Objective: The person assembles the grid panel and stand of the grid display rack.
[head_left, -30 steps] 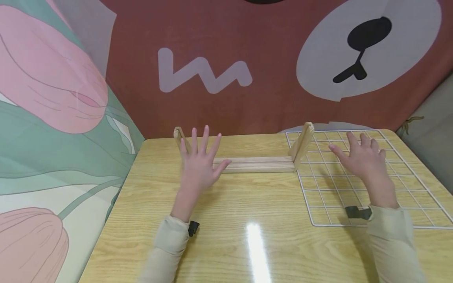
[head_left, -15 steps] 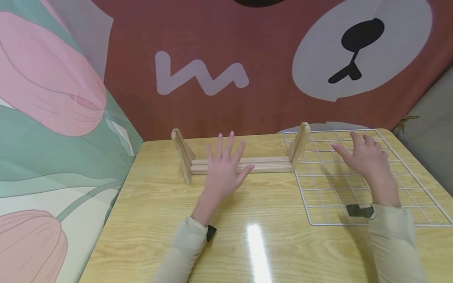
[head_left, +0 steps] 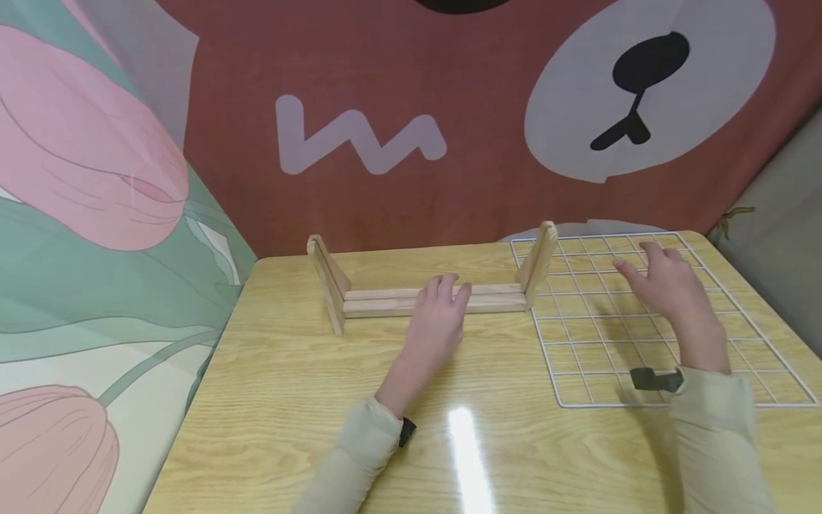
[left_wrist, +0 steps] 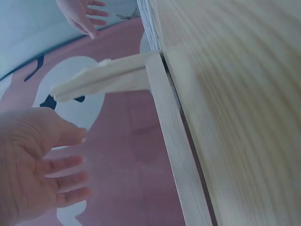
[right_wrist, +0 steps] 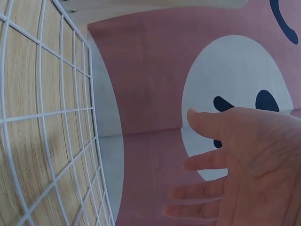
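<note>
A light wooden stand [head_left: 379, 307] sits on the table, with a slanted upright at each end of its long base. My left hand [head_left: 438, 325] is held over the table in front of the base, its fingertips overlapping the rails in the head view. In the left wrist view the left hand's fingers [left_wrist: 68, 180] are relaxed and slightly bent, with nothing in them. To the right lies a white wire grid panel [head_left: 581, 373], flat on the table beside the stand. My right hand [head_left: 671, 285] hovers over this panel, holding nothing, fingers loosely extended in the right wrist view.
The wood-grain table [head_left: 270, 407] ends at a red cloth backdrop [head_left: 385, 207] with a cartoon face. A curtain with printed flowers [head_left: 77, 300] hangs along the left side. Both wrists wear dark bands.
My left hand has moved right, from the stand's left upright to the front of its base, and its spread fingers have relaxed. The right hand has stayed over the panel with little movement.
</note>
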`<state>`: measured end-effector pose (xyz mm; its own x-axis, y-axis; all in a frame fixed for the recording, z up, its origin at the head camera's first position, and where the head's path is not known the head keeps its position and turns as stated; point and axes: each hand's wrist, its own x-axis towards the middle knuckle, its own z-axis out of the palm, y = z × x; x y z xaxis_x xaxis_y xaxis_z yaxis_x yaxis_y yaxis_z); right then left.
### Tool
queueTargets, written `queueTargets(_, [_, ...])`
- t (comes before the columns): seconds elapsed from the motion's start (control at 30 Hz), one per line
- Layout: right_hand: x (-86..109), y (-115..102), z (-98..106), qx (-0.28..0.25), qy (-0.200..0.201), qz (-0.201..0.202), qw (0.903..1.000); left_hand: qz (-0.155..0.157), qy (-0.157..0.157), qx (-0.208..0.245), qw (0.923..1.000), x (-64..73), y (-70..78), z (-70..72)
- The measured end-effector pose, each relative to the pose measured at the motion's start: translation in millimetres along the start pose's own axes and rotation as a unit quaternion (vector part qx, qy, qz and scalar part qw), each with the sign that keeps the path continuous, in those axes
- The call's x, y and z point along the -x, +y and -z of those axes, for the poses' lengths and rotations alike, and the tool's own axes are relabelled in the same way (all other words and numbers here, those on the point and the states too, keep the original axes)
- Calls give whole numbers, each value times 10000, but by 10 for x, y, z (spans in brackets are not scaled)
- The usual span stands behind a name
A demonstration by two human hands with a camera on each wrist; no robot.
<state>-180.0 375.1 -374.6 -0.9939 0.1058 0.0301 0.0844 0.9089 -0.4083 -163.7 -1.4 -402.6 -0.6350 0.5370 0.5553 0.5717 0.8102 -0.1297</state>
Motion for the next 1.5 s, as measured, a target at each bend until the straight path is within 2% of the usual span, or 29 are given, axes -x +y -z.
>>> queueTargets(0.13, [-2, 9, 12, -28, 69, -1, 10000, -75, -87, 37, 9999, -49, 89, 0])
queueTargets(0.33, [-1, 10, 42, -30, 159, -29, 9999, -3, -373, 158, 9992, -136, 251, 3])
queueTargets(0.57, [15, 41, 64, -39, 98, -141, 9998, -27, -264, 112, 9996, -220, 432, -17])
queueTargets(0.77, [34, 89, 78, -69, 63, -178, 9998, -89, -293, 4, 9995, -265, 540, -67])
queueTargets(1.0, [54, 181, 101, -197, 109, -313, 9993, -61, -928, -184, 9955, -284, 618, -124])
queueTargets(1.23, [77, 235, 123, -258, 227, -460, 9984, -142, -1120, -215, 9934, -278, 678, -163])
queueTargets(1.4, [73, 275, 130, -228, 212, -541, 9980, -283, -1688, -186, 9851, -261, 730, -177])
queueTargets(1.5, [74, 323, 139, -227, 230, -528, 9981, -308, -1888, -131, 9814, -248, 760, -185])
